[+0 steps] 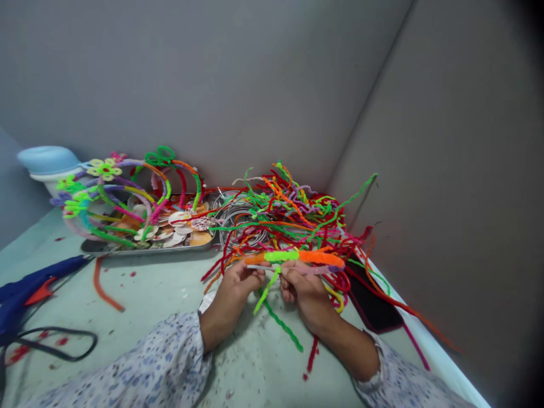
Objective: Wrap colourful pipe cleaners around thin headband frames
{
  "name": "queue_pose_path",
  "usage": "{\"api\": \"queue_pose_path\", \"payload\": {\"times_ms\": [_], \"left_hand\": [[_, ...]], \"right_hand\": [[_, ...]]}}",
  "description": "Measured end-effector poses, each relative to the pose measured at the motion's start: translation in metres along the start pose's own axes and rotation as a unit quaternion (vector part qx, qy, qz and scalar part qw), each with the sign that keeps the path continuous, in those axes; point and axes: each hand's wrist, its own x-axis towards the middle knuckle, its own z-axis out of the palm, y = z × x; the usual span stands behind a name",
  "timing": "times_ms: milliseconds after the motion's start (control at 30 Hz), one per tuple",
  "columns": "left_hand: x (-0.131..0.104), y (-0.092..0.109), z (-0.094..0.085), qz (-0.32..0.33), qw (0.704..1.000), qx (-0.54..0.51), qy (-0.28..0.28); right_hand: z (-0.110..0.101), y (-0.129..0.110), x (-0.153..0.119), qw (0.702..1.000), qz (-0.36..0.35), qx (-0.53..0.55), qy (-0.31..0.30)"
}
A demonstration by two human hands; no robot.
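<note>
Between my hands is a headband (282,256) seen almost edge-on, wrapped in fuzzy orange, bright green and lilac pipe cleaner. My left hand (233,292) pinches it near a thin, bare whitish stretch. On the other side, the fingers of my right hand (304,289) are closed on the lilac-wrapped part. A loose light green pipe cleaner (267,292) hangs down from the band between my hands. Below it, a darker green pipe cleaner (284,327) lies on the table. My fingertips partly hide the band.
A heap of pipe cleaners (293,204) and wire rings (240,224) lie beyond my hands. Finished headbands (170,184) rest on a metal tray (148,253) of shells. At left are a blue glue gun (34,286) and a lidded tub (51,161); at right, a phone (376,309).
</note>
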Motion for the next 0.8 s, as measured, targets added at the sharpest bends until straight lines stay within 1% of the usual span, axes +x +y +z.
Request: {"api": "queue_pose_path", "payload": {"times_ms": [67,233,367,433,600,800], "left_hand": [[0.0015,-0.0008,0.0010,0.001,1.000,0.003,0.009],[0.0024,-0.0039,0.0048,0.038,0.998,0.049,0.030],[0.0015,-0.0034,0.0060,0.011,0.998,0.057,0.038],[0.0015,-0.0017,0.0060,0.004,0.998,0.053,0.032],[0.0020,0.0021,0.0060,0.018,0.999,0.039,0.001],[0.0009,0.0036,0.0050,0.027,0.998,0.064,0.012]], "right_hand": [[0.0001,0.0002,0.0005,1.000,0.001,0.012,-0.008],[0.0020,-0.0016,0.0017,0.999,0.005,0.043,-0.009],[0.0029,-0.0034,0.0017,0.999,0.013,0.039,-0.007],[0.0030,-0.0046,0.0011,0.999,0.012,0.037,-0.012],[0.0019,-0.0044,0.0011,0.999,-0.003,0.017,-0.027],[0.0004,-0.0031,0.0011,0.999,-0.016,0.002,-0.034]]}}
